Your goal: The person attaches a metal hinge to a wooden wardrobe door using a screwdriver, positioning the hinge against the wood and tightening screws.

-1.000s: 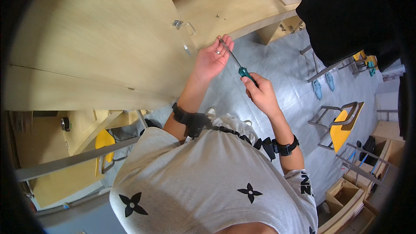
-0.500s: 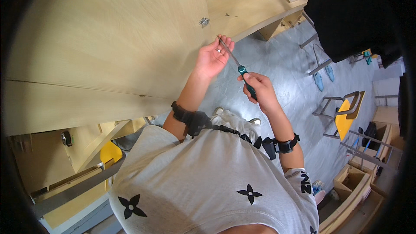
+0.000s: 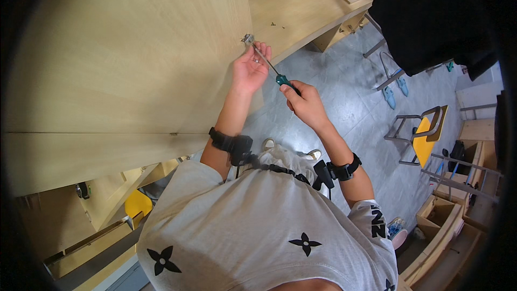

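Note:
A screwdriver with a green handle and a thin metal shaft slants up and left, its tip at a small metal hinge on the edge of a large light-wood panel. My right hand is wrapped around the handle. Palm up, my left hand has its thumb and fingertips gathered about the shaft near its tip, just below the hinge. Whether a screw sits at the tip is too small to make out.
Small screws lie on a wooden surface beyond the panel. At right stand a yellow chair and a black cloth over metal legs, with blue slippers on the floor nearby. Wooden drawer boxes are at lower right.
Both hands and the screwdriver have moved up and left toward the panel. The screwdriver's tip has gone from below the hinge to right at it.

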Demonstrator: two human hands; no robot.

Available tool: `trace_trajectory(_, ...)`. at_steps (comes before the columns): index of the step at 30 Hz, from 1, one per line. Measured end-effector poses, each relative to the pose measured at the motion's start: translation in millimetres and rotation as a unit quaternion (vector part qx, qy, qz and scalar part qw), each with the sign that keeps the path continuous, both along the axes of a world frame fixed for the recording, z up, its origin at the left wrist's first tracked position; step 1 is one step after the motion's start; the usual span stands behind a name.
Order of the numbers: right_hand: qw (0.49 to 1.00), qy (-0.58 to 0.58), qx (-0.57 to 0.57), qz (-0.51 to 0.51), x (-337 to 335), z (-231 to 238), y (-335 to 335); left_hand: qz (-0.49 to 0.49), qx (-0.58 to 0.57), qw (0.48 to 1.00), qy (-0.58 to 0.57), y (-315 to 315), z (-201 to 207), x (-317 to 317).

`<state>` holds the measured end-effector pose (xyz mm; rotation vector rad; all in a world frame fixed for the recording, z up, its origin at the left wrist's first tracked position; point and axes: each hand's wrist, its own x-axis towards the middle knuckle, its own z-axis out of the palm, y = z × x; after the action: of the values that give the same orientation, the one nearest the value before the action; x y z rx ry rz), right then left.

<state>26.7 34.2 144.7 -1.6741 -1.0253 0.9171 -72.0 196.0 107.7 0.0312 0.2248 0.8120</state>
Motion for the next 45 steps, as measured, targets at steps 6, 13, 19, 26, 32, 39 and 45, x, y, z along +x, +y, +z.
trace_trajectory(6, 1.000, 0.000, -0.014, 0.003, -0.4, -1.1, 5.6, 0.004, -0.041, 0.999, -0.002, 7.3, -3.1, -2.3)
trace_trajectory(13, 0.994, 0.105, -0.031, 0.013, -3.3, 9.4, 9.6, 0.008, -0.030, 0.999, -0.008, 10.3, 1.1, -8.9)
trace_trajectory(19, 0.992, 0.114, -0.035, 0.049, -6.6, 7.2, 9.9, 0.025, -0.040, 0.999, 0.015, 5.7, 5.8, -15.8)
trace_trajectory(26, 0.987, 0.145, -0.053, 0.045, -9.0, 14.0, 9.4, 0.029, -0.033, 0.999, 0.022, 4.9, 7.9, -16.5)
trace_trajectory(32, 0.981, 0.179, -0.059, 0.050, -10.0, 16.6, 9.6, 0.031, -0.045, 0.998, 0.025, 2.9, 12.1, -19.4)
trace_trajectory(39, 0.932, 0.348, -0.079, 0.058, -1.0, 17.5, 9.5, 0.031, -0.018, 0.997, 0.069, 4.6, 15.7, -23.9)
trace_trajectory(45, 0.762, 0.629, -0.080, 0.129, 5.2, 16.4, 8.4, -0.038, 0.086, 0.995, 0.044, -4.6, 16.7, -21.2)
